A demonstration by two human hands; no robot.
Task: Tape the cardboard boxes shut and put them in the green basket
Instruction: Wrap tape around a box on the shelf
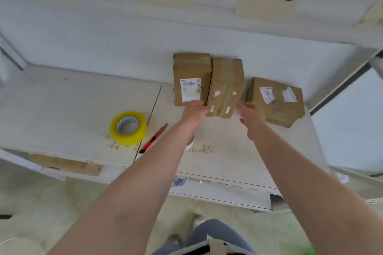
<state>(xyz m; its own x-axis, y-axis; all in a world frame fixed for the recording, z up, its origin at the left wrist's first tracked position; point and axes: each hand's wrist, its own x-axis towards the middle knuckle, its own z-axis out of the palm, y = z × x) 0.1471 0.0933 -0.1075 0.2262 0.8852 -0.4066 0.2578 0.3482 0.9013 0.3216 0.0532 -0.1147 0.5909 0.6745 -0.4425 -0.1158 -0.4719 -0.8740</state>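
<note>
Forearms reached out from the near edge of the white table [62, 97], and both hands were open with nothing in them: the left hand [194, 109] had straight fingers at the near left corner of the middle box [226, 87], the right hand [251, 119] hung just beside its near right corner, apparently not yet touching. To take this box cleanly, I judged both palms should close on its 2 long sides together, since it leaned against the left box [191, 78] and could drag it along. The tape roll [128, 127] and red knife [153, 138] lay near, to the left, within easy reach. The right box [275, 101] sat apart, farther right. All 3 boxes stood against the back wall; the green basket was not plainly in view.
</note>
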